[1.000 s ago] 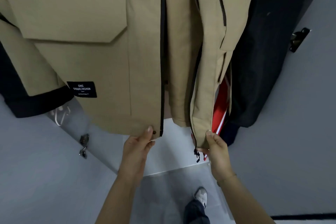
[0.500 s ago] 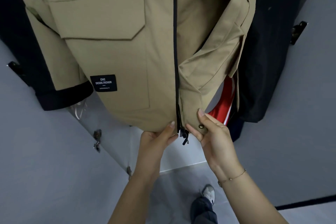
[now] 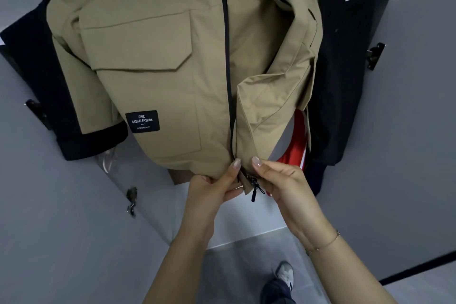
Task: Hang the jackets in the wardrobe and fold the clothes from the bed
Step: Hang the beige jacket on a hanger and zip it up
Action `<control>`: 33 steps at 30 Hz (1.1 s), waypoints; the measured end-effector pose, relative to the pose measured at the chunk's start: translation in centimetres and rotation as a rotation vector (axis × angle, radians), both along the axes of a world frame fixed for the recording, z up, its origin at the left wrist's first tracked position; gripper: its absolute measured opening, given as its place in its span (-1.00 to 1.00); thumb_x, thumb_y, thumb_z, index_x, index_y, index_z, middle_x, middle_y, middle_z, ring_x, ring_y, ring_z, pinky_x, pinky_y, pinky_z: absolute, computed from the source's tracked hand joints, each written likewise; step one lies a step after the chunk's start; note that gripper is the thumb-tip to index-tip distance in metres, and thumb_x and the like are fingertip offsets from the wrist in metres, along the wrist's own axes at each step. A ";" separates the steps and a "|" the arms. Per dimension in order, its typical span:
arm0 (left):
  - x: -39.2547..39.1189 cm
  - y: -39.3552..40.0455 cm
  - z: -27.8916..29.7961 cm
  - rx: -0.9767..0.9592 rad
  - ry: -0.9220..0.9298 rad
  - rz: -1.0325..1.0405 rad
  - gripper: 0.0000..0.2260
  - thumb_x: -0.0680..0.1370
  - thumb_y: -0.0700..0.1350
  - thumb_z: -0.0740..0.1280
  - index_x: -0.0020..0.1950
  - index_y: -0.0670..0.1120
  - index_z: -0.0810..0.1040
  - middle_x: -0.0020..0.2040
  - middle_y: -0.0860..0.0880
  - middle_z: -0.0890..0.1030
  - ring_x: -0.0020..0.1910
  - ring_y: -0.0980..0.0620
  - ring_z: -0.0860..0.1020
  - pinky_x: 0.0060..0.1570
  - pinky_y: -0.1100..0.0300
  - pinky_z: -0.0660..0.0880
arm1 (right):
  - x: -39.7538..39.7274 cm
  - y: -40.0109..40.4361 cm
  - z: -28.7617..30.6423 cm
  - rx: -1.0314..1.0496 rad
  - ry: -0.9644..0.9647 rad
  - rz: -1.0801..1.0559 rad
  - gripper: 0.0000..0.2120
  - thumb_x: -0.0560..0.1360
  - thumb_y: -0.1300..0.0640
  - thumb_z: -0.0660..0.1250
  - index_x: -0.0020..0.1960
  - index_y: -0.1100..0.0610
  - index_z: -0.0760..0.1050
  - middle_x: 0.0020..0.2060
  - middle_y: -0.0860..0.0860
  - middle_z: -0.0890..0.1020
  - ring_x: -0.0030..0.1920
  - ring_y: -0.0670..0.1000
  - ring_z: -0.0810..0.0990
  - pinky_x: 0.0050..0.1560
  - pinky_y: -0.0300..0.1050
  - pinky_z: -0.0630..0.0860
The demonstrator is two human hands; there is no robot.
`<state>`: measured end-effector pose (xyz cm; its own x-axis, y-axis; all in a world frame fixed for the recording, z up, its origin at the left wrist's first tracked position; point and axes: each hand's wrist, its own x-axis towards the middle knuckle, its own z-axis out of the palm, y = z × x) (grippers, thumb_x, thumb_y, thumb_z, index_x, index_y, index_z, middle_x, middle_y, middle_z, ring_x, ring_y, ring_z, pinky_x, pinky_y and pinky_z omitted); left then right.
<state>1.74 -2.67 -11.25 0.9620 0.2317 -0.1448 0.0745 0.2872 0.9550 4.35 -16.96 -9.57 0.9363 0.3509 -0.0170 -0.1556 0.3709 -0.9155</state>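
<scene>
Khaki fabric fills the view: the jacket (image 3: pixel 158 81) hangs in the wardrobe (image 3: pixel 419 131), and its two front hems, held apart a second ago, have been brought together at the zip pull (image 3: pixel 254 189), so zipping appears about to begin. One hem is pinched by the left hand (image 3: pixel 214 186), the other by the right hand (image 3: pixel 283 182). Dark coats are crowded against both sides, a red garment (image 3: pixel 294 145) is tucked right, and open room is left only below.

soft, even indoor light, faint shadows, wide-angle bending at the edges, slight softness
</scene>
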 end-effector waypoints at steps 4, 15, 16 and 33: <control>0.2 -0.1 0.2 0.058 -0.004 0.056 -0.82 0.50 -0.08 0.45 0.05 -0.13 0.67 -0.08 -0.08 0.72 -0.08 -0.04 0.70 -0.14 0.19 0.63 | 0.0 -0.5 0.1 0.008 0.011 0.059 -0.72 0.53 0.09 0.34 0.06 0.29 0.67 0.01 0.20 0.70 0.13 0.11 0.66 0.14 -0.24 0.54; 0.3 -0.6 -0.6 0.079 -0.043 0.153 -0.91 0.52 -0.30 0.38 0.00 -0.25 0.65 -0.10 -0.16 0.71 -0.08 -0.10 0.68 -0.17 0.19 0.59 | -0.8 -0.1 -2.7 0.078 0.399 -0.173 -0.82 0.55 0.14 0.33 -0.06 0.24 0.63 -0.18 0.10 0.71 -0.27 -0.04 0.68 -0.42 -0.23 0.54; 0.3 -0.9 -0.7 0.058 -0.040 0.154 -0.90 0.52 -0.29 0.39 0.00 -0.24 0.65 -0.09 -0.15 0.71 -0.07 -0.09 0.68 -0.17 0.20 0.59 | -1.0 0.2 -3.1 0.027 0.425 -0.182 -0.82 0.57 0.11 0.32 -0.09 0.22 0.61 -0.25 0.06 0.69 -0.34 -0.08 0.63 -0.48 -0.23 0.48; 0.5 -1.5 -0.4 0.094 -0.014 0.215 -0.82 0.46 -0.17 0.49 0.06 -0.09 0.66 -0.05 0.05 0.72 -0.03 0.17 0.66 -0.14 0.43 0.51 | -2.3 1.5 -4.8 -0.030 0.281 -0.076 -0.67 0.33 0.02 0.50 -0.11 0.29 0.67 -0.28 0.16 0.61 -0.27 0.02 0.58 -0.37 -0.17 0.52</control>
<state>2.22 -4.12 -11.62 0.8907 0.4436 -0.0996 0.0077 0.2045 0.9788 2.07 -15.47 -14.37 0.9171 0.2754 -0.2882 -0.3771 0.3649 -0.8513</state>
